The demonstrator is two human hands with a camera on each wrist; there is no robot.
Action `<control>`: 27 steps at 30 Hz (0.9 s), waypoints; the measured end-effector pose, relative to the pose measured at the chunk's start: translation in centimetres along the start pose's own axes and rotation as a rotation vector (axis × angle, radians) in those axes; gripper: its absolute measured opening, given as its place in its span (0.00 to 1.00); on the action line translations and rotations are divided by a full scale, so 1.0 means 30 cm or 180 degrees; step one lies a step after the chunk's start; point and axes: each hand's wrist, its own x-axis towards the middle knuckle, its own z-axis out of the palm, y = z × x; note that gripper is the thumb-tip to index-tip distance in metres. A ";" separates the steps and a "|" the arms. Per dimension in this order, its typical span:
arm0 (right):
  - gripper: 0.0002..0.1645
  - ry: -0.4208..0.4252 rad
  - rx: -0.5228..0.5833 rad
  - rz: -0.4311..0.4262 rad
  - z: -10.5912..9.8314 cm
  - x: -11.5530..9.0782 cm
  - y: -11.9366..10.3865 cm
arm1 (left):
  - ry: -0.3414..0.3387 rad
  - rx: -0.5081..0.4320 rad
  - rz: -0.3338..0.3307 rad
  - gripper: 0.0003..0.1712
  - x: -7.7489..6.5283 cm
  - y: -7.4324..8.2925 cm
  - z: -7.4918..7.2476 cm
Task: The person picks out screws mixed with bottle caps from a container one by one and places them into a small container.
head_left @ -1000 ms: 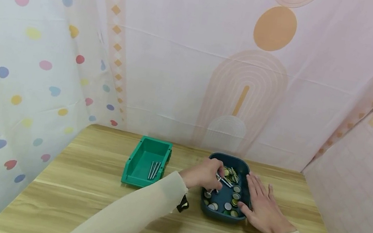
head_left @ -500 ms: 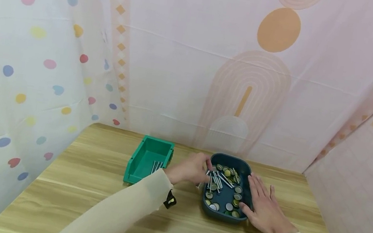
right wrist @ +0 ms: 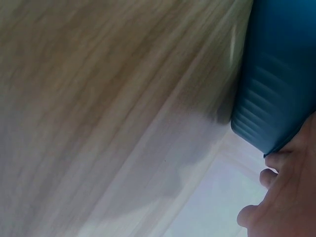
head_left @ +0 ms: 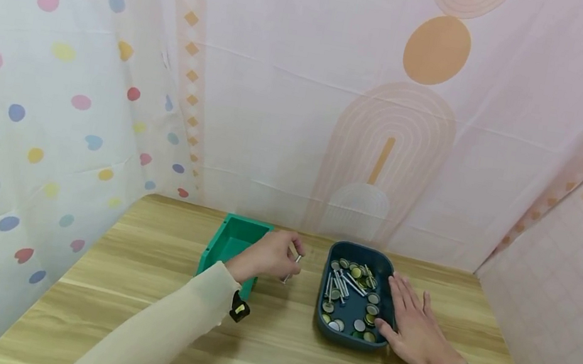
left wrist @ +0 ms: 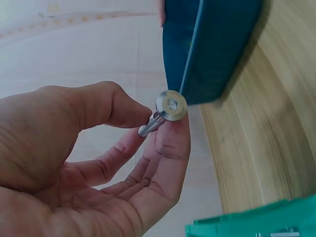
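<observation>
My left hand (head_left: 270, 255) pinches a silver bolt (left wrist: 171, 105) between thumb and fingertips. It is over the table between the two containers, beside the green bin (head_left: 249, 222). In the left wrist view the bolt's wide, flat head with a recess faces the camera. More bolts (head_left: 340, 286) lie in the dark blue tray (head_left: 349, 342) among several bottle caps (head_left: 358, 325), some silver, some gold. My right hand (head_left: 417, 329) rests along the tray's right rim with its fingers extended. The left forearm and hand hide much of the green bin's inside in the head view.
Both containers stand on a wood-grain table (head_left: 263, 362). Patterned cloth (head_left: 280, 110) hangs close behind the table and along both sides. Part of a bolt (left wrist: 279, 234) shows inside the green bin in the left wrist view.
My left hand has moved left, out of the dark blue tray and toward the green bin, carrying a bolt. My right hand has stayed at the tray's rim.
</observation>
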 end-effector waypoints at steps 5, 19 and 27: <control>0.57 0.0006 0.0014 0.0015 0.001 -0.003 0.002 | 0.0093 0.0062 -0.0085 0.14 -0.014 -0.031 -0.036; 0.57 -0.0005 0.0045 0.0057 0.005 -0.006 0.005 | 0.0185 -0.0156 -0.0223 0.19 -0.039 -0.184 -0.153; 0.56 0.0018 0.0023 0.0063 0.004 -0.009 -0.003 | 0.0210 -0.0206 -0.0413 0.19 -0.036 -0.259 -0.168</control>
